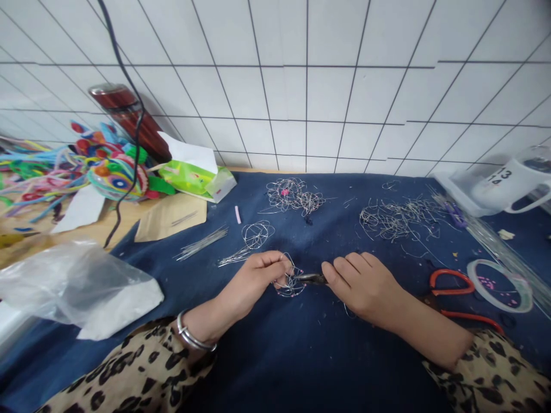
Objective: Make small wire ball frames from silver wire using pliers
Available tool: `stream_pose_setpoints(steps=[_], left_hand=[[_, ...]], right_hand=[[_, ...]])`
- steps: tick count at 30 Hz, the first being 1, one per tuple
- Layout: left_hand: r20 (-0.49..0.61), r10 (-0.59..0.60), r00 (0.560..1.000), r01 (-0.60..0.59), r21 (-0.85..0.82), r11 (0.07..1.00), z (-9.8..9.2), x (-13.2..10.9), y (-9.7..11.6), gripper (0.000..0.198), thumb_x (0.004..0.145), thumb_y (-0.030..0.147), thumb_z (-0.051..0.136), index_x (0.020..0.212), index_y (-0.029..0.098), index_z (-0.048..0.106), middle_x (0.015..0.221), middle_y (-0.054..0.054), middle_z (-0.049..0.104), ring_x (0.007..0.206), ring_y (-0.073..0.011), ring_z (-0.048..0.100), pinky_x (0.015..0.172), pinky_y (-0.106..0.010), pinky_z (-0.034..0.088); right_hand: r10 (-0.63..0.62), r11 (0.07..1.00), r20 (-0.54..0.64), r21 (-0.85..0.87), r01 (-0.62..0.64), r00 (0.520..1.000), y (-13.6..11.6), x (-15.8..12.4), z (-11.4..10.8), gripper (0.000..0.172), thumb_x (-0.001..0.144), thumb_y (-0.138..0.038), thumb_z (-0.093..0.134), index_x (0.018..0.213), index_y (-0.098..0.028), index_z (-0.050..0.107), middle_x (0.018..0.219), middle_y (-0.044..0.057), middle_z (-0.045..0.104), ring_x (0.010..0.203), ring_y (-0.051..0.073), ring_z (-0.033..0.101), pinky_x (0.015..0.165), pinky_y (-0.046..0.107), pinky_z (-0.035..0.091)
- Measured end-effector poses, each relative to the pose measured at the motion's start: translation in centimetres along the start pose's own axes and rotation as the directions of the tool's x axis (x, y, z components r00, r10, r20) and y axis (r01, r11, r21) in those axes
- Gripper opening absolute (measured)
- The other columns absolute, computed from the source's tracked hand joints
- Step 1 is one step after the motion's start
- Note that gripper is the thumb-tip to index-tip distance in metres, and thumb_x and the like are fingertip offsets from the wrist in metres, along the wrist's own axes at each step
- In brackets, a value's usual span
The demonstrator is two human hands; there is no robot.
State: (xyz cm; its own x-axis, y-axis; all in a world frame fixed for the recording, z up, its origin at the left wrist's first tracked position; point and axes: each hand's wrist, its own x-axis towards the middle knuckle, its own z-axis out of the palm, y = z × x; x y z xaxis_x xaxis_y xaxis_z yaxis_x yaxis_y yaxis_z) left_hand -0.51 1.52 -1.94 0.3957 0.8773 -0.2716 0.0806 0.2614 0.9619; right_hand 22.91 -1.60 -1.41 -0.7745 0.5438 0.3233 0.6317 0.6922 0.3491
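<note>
My left hand (264, 278) pinches a small looped wire piece (295, 287) dotted with pink beads. From the right, my right hand (361, 284) is closed round a pair of pliers (313, 279), whose dark tips meet the wire loops. Most of the handles are hidden in my palm. Just beyond my left hand lie a round coil of wire (257, 234) and some straight wires (235, 256). A tangle of looped wire (293, 196) with a bit of pink is farther back.
Red-handled scissors (451, 282) lie at right beside a clear ring-shaped dish (499, 285) of pink beads. Loose wire scraps (396, 219) and a white mug (512, 180) are behind. At left are a plastic bag (81, 281), a green packet (193, 175) and a red flask (131, 120).
</note>
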Motion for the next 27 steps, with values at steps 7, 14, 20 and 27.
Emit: stream_pose_setpoints(steps=[7,14,20,27], left_hand=[[-0.005,-0.007,1.0,0.007,0.01,1.0,0.1,-0.1,0.0,0.015,0.079,0.02,0.051,0.07,0.014,0.061,0.054,0.002,0.052,0.055,-0.0103,0.046,0.058,-0.023,0.037],[0.001,0.019,1.0,-0.019,0.049,0.999,0.2,-0.1,0.0,0.015,0.08,0.019,0.05,0.071,0.015,0.06,0.055,0.002,0.051,0.056,-0.0108,0.046,0.058,-0.023,0.037],[0.043,0.038,0.998,-0.04,0.05,0.998,0.0,-0.1,0.0,0.016,0.082,0.021,0.049,0.073,0.014,0.06,0.059,0.001,0.052,0.058,-0.0111,0.046,0.059,-0.024,0.038],[0.084,0.039,0.996,-0.049,0.119,0.992,-0.2,-0.1,0.0,0.019,0.085,0.026,0.049,0.077,0.015,0.063,0.061,0.0,0.053,0.062,-0.0125,0.049,0.062,-0.025,0.038]], right_hand=[[0.04,0.995,0.043,0.094,-0.044,0.998,-0.2,0.0,0.5,0.026,0.088,-0.018,0.044,0.111,-0.013,0.055,0.084,0.006,0.056,0.071,0.017,0.046,0.062,0.034,0.031],[0.124,0.958,0.077,0.252,-0.14,0.989,-0.3,-0.2,0.8,0.026,0.09,-0.026,0.043,0.109,-0.013,0.056,0.083,0.007,0.058,0.075,0.018,0.05,0.066,0.032,0.038],[0.235,0.837,0.174,0.463,-0.29,0.956,-0.2,-0.2,1.1,0.025,0.09,-0.03,0.043,0.105,-0.016,0.057,0.086,0.005,0.059,0.079,0.016,0.054,0.072,0.028,0.042],[0.299,0.679,0.273,0.612,-0.405,0.914,0.1,-0.2,1.2,0.024,0.087,-0.032,0.048,0.103,-0.018,0.058,0.083,0.003,0.06,0.074,0.013,0.056,0.069,0.025,0.043]])
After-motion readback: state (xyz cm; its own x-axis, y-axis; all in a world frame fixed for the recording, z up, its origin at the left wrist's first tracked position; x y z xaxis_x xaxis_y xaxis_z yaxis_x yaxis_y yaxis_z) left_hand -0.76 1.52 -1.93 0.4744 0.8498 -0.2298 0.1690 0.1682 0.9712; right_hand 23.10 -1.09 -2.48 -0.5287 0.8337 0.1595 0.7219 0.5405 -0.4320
